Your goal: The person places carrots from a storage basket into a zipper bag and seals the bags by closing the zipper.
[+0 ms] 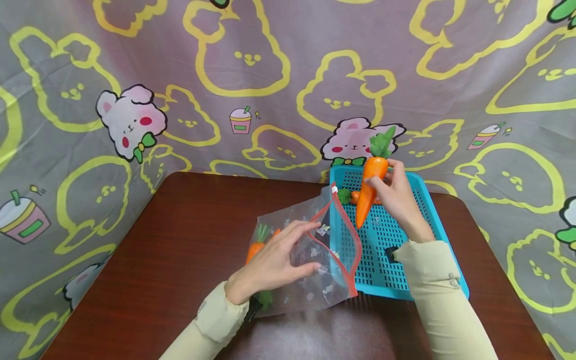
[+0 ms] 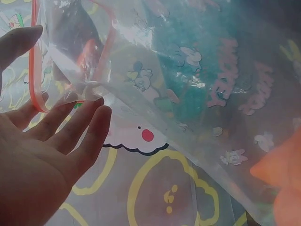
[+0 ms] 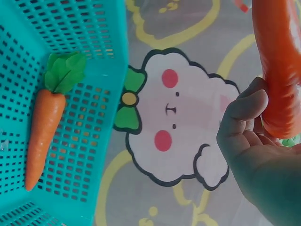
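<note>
An orange carrot (image 1: 365, 202) with green leaves is pinched between the thumb and fingers of my right hand (image 1: 398, 192), tip down, above the turquoise basket (image 1: 438, 235). My left hand (image 1: 285, 257) rests against a clear zip bag (image 1: 310, 297), thumb and fingers spread at its mouth. The bag's red zip edge (image 2: 32, 70) gapes around a wide opening facing the basket. Inside the bag lie carrots (image 1: 254, 248), partly hidden by the left hand and forearm. Another carrot (image 3: 44, 122) lies in the basket.
A brown wooden table (image 1: 180, 240) carries the bag and basket. Behind it hangs a grey cloth (image 1: 279, 105) printed with cartoon animals and yellow outlines. The bag's mouth overlaps the basket's left side in the head view.
</note>
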### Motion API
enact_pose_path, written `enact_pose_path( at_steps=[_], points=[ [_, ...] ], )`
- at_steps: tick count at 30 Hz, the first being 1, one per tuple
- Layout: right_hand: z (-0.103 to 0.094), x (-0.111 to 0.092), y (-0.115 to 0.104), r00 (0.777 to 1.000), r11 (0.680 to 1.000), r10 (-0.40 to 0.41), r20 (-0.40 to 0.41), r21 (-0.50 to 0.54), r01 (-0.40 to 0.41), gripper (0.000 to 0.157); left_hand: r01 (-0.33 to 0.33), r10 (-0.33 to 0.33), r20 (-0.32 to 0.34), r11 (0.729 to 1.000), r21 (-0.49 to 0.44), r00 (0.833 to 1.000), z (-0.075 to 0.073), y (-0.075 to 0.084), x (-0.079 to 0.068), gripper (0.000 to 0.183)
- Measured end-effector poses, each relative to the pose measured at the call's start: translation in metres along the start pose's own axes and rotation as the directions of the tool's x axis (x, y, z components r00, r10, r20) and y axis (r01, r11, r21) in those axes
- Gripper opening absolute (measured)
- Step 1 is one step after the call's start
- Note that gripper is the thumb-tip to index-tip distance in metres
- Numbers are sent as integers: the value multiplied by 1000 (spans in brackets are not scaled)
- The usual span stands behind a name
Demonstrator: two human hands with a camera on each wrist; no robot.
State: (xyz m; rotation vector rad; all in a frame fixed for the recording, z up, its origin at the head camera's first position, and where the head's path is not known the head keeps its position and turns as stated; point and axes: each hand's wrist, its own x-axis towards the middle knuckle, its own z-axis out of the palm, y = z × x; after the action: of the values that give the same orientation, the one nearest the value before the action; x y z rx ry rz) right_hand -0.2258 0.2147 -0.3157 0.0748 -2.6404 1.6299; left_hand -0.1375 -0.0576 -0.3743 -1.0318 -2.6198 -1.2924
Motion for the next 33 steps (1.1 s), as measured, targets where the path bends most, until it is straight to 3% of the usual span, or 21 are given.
enact_pose_path(
  at_steps=[7,15,26,33],
  points=[
    [-1,-8,-8,1000,1000,15,5,23,-15,66,4,-4,4,1000,-7,1000,0,0,-1,73],
    [1,-16,-14,998,997,-38,53,62,34,68,-8,8,-3,1000,4,1000,-1,-1,1,74],
    [-1,-26,-18,998,998,-57,20,-18,57,68,-34,35,-29,999,25,999,-3,-2,4,74],
    [4,-31,-18,999,998,-44,22,-34,45,67,-16,16,-32,1000,8,999,-2,-2,7,75]
  ],
)
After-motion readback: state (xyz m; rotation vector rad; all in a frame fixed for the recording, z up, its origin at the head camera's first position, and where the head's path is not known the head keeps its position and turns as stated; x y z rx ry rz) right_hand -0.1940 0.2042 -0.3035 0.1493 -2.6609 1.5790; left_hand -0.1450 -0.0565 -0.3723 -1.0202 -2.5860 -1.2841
